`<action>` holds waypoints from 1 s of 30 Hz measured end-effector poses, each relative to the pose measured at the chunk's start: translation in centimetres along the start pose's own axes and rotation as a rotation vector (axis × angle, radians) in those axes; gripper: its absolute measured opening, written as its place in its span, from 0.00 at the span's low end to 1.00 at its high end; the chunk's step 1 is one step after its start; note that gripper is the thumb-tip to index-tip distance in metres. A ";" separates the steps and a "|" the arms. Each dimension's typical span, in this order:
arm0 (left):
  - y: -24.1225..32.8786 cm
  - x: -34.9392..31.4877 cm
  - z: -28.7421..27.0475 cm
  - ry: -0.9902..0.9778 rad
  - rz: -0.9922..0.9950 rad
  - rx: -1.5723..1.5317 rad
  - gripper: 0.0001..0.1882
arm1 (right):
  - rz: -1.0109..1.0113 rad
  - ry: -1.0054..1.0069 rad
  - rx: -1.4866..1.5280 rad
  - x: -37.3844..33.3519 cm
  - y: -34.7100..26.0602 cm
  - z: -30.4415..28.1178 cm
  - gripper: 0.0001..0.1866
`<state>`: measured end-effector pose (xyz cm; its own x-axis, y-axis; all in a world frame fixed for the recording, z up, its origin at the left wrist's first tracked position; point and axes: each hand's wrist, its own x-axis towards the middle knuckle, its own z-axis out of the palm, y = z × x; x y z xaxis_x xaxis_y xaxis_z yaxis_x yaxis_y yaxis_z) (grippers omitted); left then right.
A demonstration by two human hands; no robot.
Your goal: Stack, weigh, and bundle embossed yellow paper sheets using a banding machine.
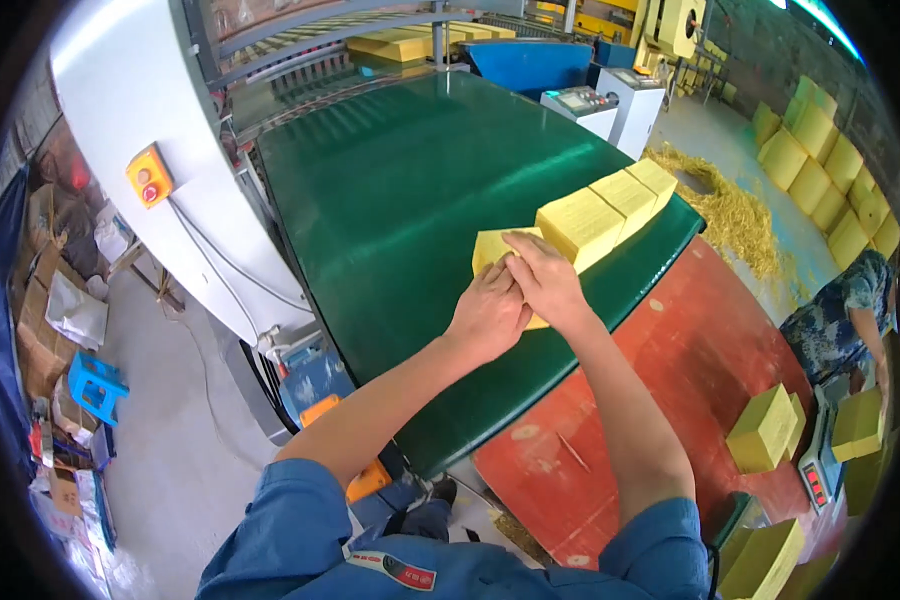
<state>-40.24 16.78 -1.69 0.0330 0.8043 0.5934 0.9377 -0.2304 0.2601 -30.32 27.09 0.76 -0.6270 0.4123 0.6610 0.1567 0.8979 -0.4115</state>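
Note:
Both hands meet at the near end of a row of yellow blocks on a green conveyor belt (390, 230). The nearest block (490, 245), which looks like a stack of paper, is partly covered by my fingers. My left hand (488, 312) is closed with bent fingers against its near side. Just to the right, my right hand (545, 275) curls over its top, touching the left hand. Their fingertips are partly hidden. Behind stands a larger yellow block (580, 225), with more yellow blocks (625, 198) lined up toward the belt's far right edge.
A red board (660, 390) adjoins the belt at right, bearing yellow blocks (763, 430) and a scale (820, 465). A co-worker (835, 320) holds a block there. At left rises a white machine frame (135, 90) with an emergency-stop box (148, 175); a blue stool (97, 388) stands beyond.

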 end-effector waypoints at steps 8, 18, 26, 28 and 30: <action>-6.5 -0.7 4.4 -0.374 -0.160 0.033 0.33 | 0.256 -0.277 -0.359 3.5 9.4 9.8 0.19; -7.7 -2.5 3.0 -0.434 -0.068 -0.723 0.32 | 0.480 -0.550 -0.474 -0.6 7.1 3.8 0.23; -1.9 -4.1 -0.1 -0.918 -0.767 -1.021 0.42 | 0.841 -0.328 -0.414 -16.3 -1.9 -6.7 0.25; 0.6 -3.0 0.8 -1.055 -0.709 -1.096 0.40 | 0.866 -0.126 -0.321 -20.8 -4.7 -8.9 0.24; 4.1 -3.0 2.3 -1.141 -0.640 -1.108 0.40 | 0.986 -0.100 -0.253 -25.2 -8.1 -12.0 0.24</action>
<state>-35.69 14.68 -4.09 0.4487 0.7525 -0.4821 0.2461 0.4145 0.8761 -6.65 11.24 -5.03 -0.1905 0.9809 0.0393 0.7864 0.1765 -0.5919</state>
